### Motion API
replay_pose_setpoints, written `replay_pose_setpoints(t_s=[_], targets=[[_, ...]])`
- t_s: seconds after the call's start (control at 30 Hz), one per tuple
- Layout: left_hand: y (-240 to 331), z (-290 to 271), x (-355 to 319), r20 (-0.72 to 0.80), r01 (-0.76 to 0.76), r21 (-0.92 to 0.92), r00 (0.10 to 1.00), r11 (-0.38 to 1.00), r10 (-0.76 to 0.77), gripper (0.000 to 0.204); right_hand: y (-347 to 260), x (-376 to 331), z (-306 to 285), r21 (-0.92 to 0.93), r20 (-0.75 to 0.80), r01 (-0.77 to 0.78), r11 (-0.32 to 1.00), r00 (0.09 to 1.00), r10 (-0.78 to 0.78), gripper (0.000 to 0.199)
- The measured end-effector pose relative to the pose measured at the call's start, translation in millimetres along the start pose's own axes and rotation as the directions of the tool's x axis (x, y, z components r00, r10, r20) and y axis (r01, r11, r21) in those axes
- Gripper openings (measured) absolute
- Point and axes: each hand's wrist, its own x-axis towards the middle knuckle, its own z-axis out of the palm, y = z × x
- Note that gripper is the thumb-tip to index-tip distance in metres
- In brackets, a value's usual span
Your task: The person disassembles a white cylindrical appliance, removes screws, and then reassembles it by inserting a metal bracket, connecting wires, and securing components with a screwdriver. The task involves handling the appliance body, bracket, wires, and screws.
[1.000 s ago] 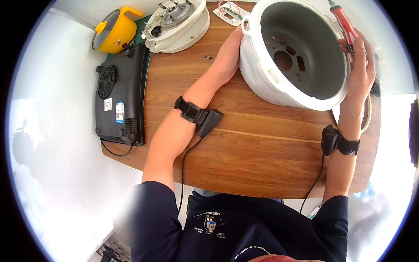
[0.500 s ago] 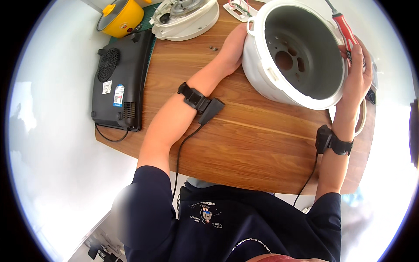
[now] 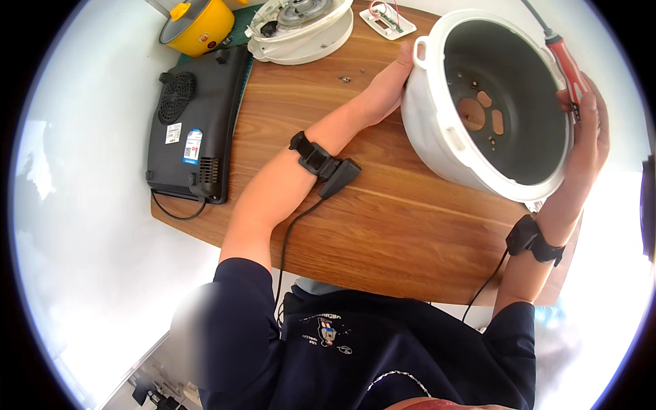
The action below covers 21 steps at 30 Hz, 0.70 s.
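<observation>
A white rice cooker body (image 3: 434, 140) is tilted at the right side of the table, its opening turned toward me. Its grey inside shows a round hole, two longer slots and several small holes in the bottom. My left hand (image 3: 388, 90) grips the body's left side below the small loop on its rim; most of its fingers are hidden. On the other side, my right hand (image 3: 589, 137) supports the rim while closed around a screwdriver (image 3: 564, 63) with a red and white handle. The screwdriver's shaft points up and away, its tip out of view.
A black flat appliance (image 3: 232, 89) with a round vent lies at the left. Behind it stands a yellow pot (image 3: 212, 27). A round white part (image 3: 311, 55) and a small white panel with red wires (image 3: 403, 27) lie at the back. Small metal bits (image 3: 345, 79) rest mid-table.
The rice cooker body has shifted right and a little nearer to me, and its bottom holes show more plainly. Both hands have moved along with it, the screwdriver still in my right.
</observation>
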Motion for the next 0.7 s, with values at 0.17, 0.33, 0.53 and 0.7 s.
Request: replay_pose_setpoints(t_s=[0.17, 0.33, 0.53, 0.7], targets=[[-11, 15, -10, 0.322, -0.221, 0.090, 0.929, 0.971, 0.182, 0.096, -7, 0, -21, 0.069, -0.036, -0.051, 0.996, 0.998, 0.054, 0.049], [-31, 17, -12, 0.470, -0.405, 0.177, 0.836, 0.897, 0.285, 0.106, -3, 5, -43, 0.123, -0.016, -0.246, 0.961, 0.968, 0.249, 0.046], [-22, 15, -8, 0.203, -0.240, 0.095, 0.955, 0.966, 0.218, 0.096, 11, 4, -20, 0.207, 0.013, -0.110, 0.972, 0.994, 0.110, 0.039], [-8, 18, -4, -0.180, -0.008, -0.323, 0.982, 0.946, -0.053, 0.070, 21, 3, -6, 0.242, 0.036, 0.027, 0.970, 0.999, -0.037, 0.036]])
